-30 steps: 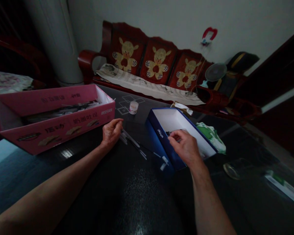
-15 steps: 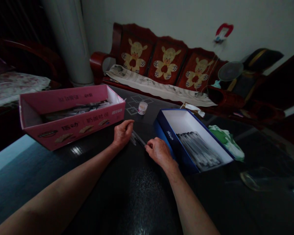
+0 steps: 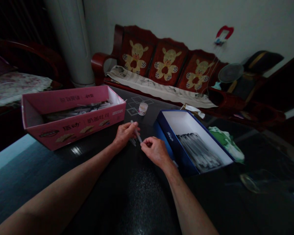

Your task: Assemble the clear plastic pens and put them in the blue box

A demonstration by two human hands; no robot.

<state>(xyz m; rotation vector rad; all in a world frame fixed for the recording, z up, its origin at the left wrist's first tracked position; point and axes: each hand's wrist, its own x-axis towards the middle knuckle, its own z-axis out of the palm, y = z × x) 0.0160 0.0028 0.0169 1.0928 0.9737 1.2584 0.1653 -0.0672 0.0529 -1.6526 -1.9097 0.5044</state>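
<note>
- The pen [image 3: 136,133] is lifting off the dark surface [image 3: 137,195] and tilting up between my hands.
- The blue box [image 3: 172,140] is sitting just beside my right wrist; I judge a careless pull could be knocking it.
- My left hand [image 3: 124,134] and right hand [image 3: 155,150] are pinching the pen, each grip narrow.
- Held only by fingertips, it could be slipping onto the loose pens [image 3: 133,142] beneath.
</note>
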